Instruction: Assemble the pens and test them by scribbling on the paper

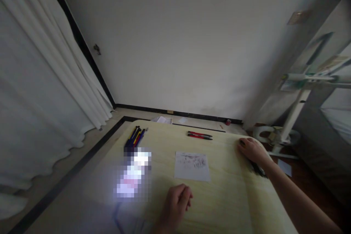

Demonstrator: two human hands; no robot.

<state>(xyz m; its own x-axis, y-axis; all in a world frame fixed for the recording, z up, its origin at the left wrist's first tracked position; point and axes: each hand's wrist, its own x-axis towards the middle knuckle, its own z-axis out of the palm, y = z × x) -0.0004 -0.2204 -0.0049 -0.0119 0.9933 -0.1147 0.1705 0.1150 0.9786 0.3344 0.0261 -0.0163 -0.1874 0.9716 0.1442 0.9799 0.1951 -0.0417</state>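
Covering a dark item (241,142), hold uncertain, the right hand (252,150) has the paper (192,174) to its left, drawn on but partly blank, just beyond the loosely fisted left hand (178,200), nothing showing there.

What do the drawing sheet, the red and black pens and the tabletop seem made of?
Drawing sheet: likely matte paper, being flat and white with dark marks.
Red and black pens: probably plastic, from their solidly coloured barrels; too small to judge gloss.
Tabletop: wood or laminate, seemingly smooth and dull, from the faint streaky grain on pale yellow.
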